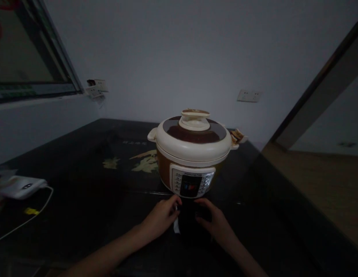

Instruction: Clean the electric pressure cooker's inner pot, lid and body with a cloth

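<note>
An electric cooker (193,154) with a cream lid, brown body and lit button panel stands on the dark table (89,200). Just in front of it lies a small black object (189,223) with a white tag at its left edge. My left hand (161,220) rests on the object's left side, fingers curled at its edge. From the right, my right hand (215,223) lies on the same object with fingers bent over it. Both hands are a little short of the cooker's panel. The dim light hides what the black object is.
A white device (21,187) with a white cable (37,211) lies at the table's left edge, a yellow scrap (31,211) beside it. Wall sockets (248,95) sit behind the cooker, more sockets (96,87) near a window at the left. The table's right edge drops to a wooden floor (326,181).
</note>
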Available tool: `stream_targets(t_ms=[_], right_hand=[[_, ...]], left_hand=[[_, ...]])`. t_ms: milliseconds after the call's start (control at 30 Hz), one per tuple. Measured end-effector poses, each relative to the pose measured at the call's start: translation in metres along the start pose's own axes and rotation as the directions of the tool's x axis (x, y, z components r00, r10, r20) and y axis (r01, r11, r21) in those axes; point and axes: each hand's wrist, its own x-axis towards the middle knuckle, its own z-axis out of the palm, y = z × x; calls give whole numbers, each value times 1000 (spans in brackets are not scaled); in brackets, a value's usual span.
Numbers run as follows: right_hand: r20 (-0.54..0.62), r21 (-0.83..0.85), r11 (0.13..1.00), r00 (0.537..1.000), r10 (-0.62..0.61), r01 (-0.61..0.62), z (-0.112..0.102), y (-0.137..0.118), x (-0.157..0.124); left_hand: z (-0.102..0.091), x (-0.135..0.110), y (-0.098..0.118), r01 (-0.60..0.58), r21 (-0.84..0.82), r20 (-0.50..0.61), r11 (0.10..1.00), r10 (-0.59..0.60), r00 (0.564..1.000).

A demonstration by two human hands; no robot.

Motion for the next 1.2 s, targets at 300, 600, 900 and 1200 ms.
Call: stream_targets(t_ms=[300,600,900,1200], right_hand=[[-66,-433,884,972,-226,176,-10,13,-41],[134,-613,750,968,-211,248,-1,19,-45],[233,-658,670,939,-253,344,-4,22,-45],[282,-693,492,827,-487,527,-3,73,-27]], left_hand=[[6,-29,8,-286,597,29,750,336,942],[25,-27,-1,-279,621,94,732,285,954],[26,-34,-8,-348,684,106,642,384,917],[32,-28,-42,-471,726,121,501,581,805]])
